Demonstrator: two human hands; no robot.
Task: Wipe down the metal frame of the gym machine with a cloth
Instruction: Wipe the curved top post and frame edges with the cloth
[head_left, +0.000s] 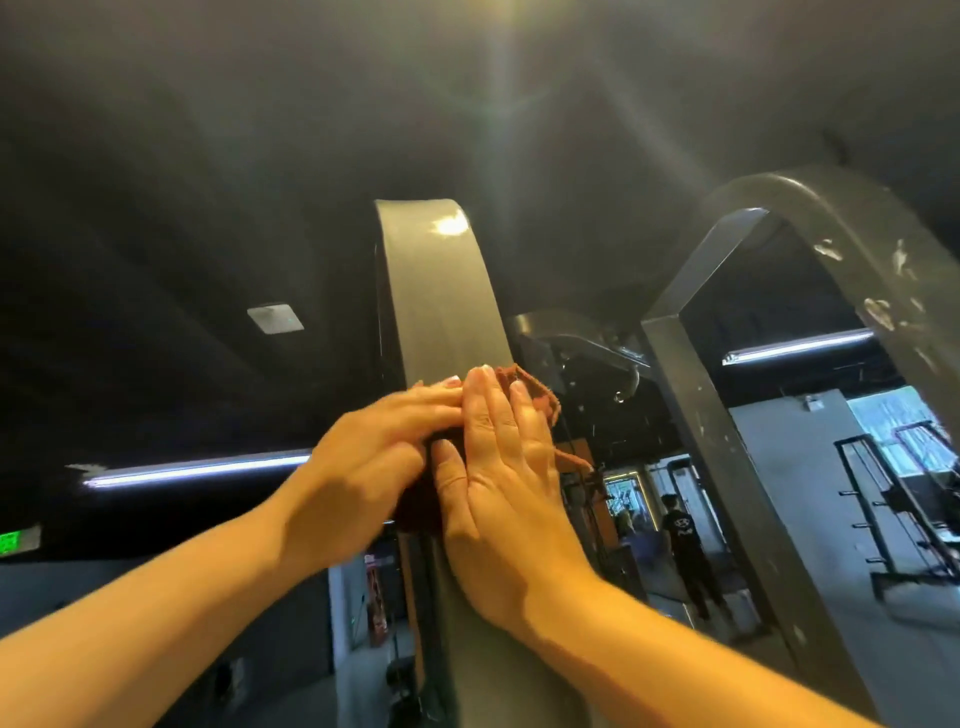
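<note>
Now mid-wipe, mid-picture: our left hand (374, 457) and right hand (506, 467) press the cloth (540, 397) flat-fingered onto the metal frame (441, 291); next, we likely slide up, holding pressure.

Dim room overall, ceiling nearly black and noisy. An overhead lamp (511, 8) above me threw streaky flare down the lens and left a white glare spot (451, 226) on the metal frame (441, 312). Warm yellow cast lit my left hand (363, 457) and right hand (501, 467); dark shadow sat between them. My left hand was slightly motion-blurred. Left tube light (197, 470) and right tube light (795, 347) were blown out, cool white. Far window (893, 421) was overexposed. Background was soft. Wide-angle bent straight lines near the edges; corners went dark.
</note>
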